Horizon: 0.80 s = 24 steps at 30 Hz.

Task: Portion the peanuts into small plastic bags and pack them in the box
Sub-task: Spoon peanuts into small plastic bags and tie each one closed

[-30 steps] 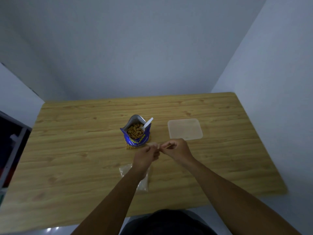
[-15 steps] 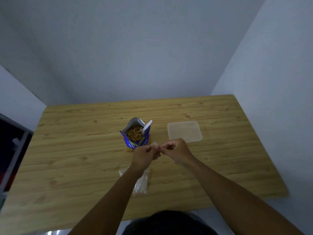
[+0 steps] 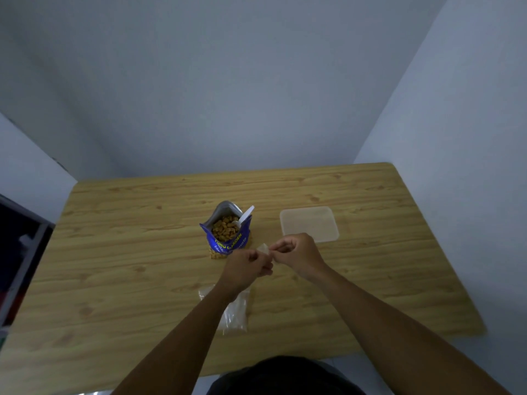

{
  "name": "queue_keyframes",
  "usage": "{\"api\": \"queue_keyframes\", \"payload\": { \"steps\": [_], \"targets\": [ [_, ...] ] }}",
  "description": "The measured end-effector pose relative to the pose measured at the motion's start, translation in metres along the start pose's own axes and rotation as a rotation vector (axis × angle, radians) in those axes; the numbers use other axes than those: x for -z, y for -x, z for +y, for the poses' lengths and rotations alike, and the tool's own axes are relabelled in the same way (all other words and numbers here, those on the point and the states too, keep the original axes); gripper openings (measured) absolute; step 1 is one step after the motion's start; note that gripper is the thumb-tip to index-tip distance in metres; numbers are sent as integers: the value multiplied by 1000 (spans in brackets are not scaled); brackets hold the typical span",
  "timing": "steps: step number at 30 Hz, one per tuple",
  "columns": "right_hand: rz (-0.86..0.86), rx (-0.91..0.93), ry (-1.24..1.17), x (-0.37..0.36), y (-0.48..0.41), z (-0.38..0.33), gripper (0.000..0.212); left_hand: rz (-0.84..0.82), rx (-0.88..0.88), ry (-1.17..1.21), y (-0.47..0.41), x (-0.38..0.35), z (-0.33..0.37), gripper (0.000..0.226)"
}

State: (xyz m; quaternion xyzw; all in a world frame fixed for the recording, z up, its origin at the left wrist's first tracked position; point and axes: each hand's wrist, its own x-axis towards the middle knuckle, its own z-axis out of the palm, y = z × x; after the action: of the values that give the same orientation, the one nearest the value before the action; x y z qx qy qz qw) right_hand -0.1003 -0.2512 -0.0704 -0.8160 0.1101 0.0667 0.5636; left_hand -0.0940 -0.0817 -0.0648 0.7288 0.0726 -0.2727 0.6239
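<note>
Upright peanut bag [image 3: 226, 238] holding peanuts [image 3: 225, 228], white spoon [image 3: 243, 218]

A plain room: bare white walls [image 3: 256, 81] around a wooden table [image 3: 114, 252].

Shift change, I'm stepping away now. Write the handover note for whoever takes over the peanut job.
Hands: left hand and right hand both pinch one small plastic bag by the peanut bag.
The peanut bag stands open, with a white spoon in it. The translucent box lies to its right, and the spare bags lie under the left forearm.
Done: no filled bag visible.
Left: fill bags, pack them in the box.
</note>
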Motion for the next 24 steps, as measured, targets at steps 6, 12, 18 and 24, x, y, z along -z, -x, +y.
{"api": "queue_keyframes", "payload": {
  "steps": [6,12,18,24],
  "targets": [
    [-16,1,-37,1,-3,-4,15,33,-33,-12,0,-4,6,33],
    [-4,-16,-13,1,-5,-2,16,-60,-54,-175,-2,-5,8,27],
    [10,39,112,6,-11,-4,8,-99,-3,-201,-5,-3,10,25],
    [-146,77,240,16,-13,-6,33,-105,56,-196,-12,0,15,31]
  ]
}}
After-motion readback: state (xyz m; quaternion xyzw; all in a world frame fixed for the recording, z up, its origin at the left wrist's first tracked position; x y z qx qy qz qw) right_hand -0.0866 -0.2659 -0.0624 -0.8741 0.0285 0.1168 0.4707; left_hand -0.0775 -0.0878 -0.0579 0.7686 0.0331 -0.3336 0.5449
